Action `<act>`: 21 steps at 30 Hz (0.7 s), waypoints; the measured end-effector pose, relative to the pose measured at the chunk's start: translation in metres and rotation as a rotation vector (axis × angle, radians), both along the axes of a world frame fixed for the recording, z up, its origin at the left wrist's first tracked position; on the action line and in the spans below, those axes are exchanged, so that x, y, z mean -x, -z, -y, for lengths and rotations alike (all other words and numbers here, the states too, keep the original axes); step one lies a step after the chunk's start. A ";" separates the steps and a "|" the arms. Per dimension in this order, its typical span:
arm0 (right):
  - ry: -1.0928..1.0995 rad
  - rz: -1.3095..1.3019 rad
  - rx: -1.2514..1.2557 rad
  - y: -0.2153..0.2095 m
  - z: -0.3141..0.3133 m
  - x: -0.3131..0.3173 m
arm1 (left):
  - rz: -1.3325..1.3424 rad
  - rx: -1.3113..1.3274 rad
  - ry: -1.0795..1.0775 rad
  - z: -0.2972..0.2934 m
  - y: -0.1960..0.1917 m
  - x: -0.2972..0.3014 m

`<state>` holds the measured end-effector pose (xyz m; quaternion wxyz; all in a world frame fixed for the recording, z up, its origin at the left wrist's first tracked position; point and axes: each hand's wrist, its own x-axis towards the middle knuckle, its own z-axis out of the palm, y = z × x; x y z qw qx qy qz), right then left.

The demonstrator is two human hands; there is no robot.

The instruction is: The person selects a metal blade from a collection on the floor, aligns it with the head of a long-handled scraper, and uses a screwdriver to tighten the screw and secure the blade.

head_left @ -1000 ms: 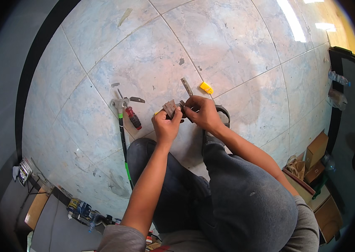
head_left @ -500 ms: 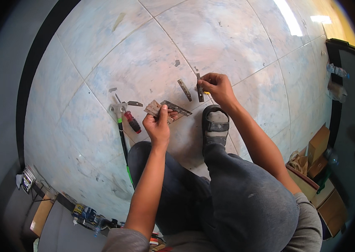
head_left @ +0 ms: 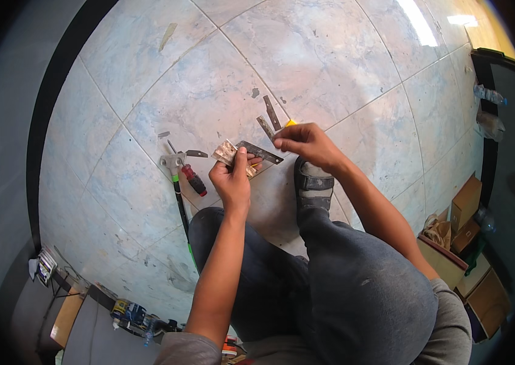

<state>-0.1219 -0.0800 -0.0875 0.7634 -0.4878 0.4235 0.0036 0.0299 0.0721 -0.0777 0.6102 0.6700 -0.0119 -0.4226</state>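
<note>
Pale marble-look floor tiles (head_left: 306, 55) with thin grey joints fill most of the view, scuffed and spotted in places, with a dark curved band (head_left: 56, 91) running along the left and window glare at the upper right. Cardboard boxes (head_left: 467, 204) sit at the right edge beside a dark strip, and a clutter of small bottles and tools (head_left: 129, 313) lies at the lower left. The person sits on the floor in grey trousers, a sandalled foot (head_left: 313, 182) planted on the tile. The left hand (head_left: 232, 182) is closed around a small worn metal plate (head_left: 226, 150), thumb pressed on top, holding it just above the floor. A dark flat metal strip (head_left: 260, 152) runs from that plate toward the right hand (head_left: 306, 143), whose fingertips are pinched together at or near the strip's far end (whether they actually grip it, I cannot tell). Just beyond the right hand lie two more loose dark strips (head_left: 269, 115) and a bit of something yellow (head_left: 291, 123) on the tile. Left of the left hand, a red-handled screwdriver (head_left: 193, 179) lies close by, next to a grey metal tool head (head_left: 172, 161) on a long black and green shaft.
</note>
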 end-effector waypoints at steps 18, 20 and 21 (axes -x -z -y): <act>0.289 -0.212 0.510 0.051 0.019 0.019 | -0.304 0.172 0.186 0.004 0.011 -0.001; 0.338 -0.249 0.500 0.046 0.014 0.022 | -0.276 0.142 0.209 0.006 0.011 0.003; 0.309 -0.194 0.445 0.039 0.010 0.019 | -0.262 0.126 0.220 0.006 0.010 0.003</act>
